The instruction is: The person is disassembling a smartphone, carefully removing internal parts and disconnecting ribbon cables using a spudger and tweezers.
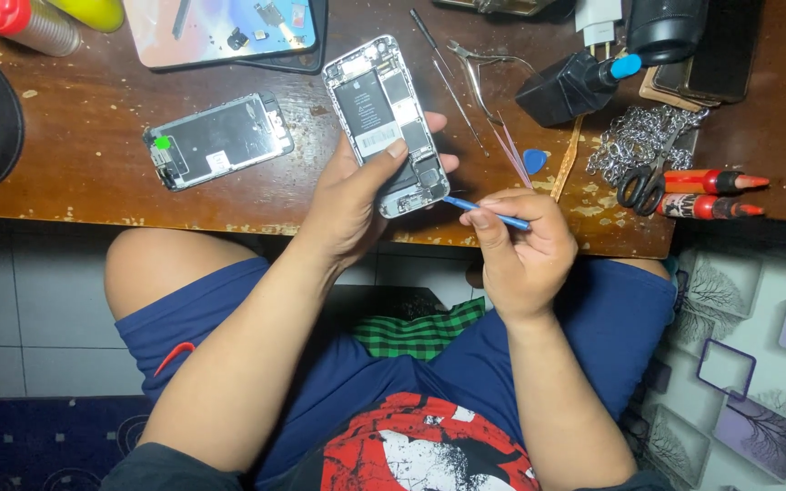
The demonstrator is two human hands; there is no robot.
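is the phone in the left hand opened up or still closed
Opened up. The silver phone body in the left hand shows its bare black battery and inner parts, and a detached screen panel lies apart on the brown wooden table.

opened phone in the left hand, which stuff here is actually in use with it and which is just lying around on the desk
In use:
- opened phone, held in the left hand
- blue pry tool, held in the right hand, tip at the phone's lower end

Lying about:
- detached screen panel
- nippers
- blue pick
- scissors
- metal chain
- two red tubes
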